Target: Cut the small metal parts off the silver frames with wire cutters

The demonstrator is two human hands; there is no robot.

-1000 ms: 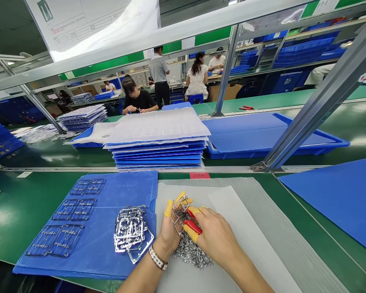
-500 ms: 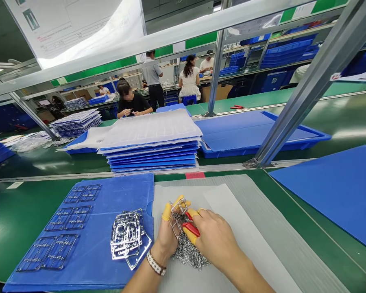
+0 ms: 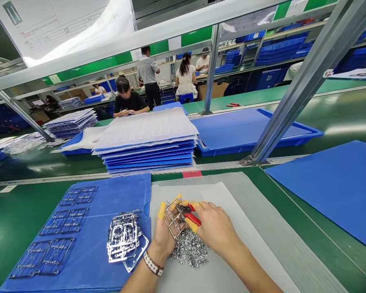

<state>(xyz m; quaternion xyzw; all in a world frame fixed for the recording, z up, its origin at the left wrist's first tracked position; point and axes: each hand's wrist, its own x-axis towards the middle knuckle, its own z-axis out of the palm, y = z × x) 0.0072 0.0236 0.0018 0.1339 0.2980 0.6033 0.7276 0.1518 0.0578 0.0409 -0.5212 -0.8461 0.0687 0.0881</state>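
Observation:
My left hand point(image 3: 164, 234), with yellow finger covers, holds a small metal frame point(image 3: 173, 224) palm up; its fingers curl at the frame's edges. My right hand point(image 3: 215, 226) grips red-handled pliers point(image 3: 193, 219), their tips over the right side of the frame. Below both hands a heap of small metal links point(image 3: 190, 250) lies on a pale sheet point(image 3: 240, 244). Left of my left hand, a pile of shiny metal frames point(image 3: 123, 238) rests on a blue board point(image 3: 97, 252). Several darker frames point(image 3: 56, 254) stand in rows along that board's left side.
Beyond the bench edge are a tall stack of blue sheets and white paper point(image 3: 149, 150) and a blue tray point(image 3: 213, 151). A slanted metal post point(image 3: 295, 89) rises at the right, near another blue sheet point(image 3: 332, 179). Several people are at work behind.
The metal frame in my left hand now faces the camera more flatly, showing more of its bars. The pliers and my right hand have shifted slightly away from its middle. The view has moved a little.

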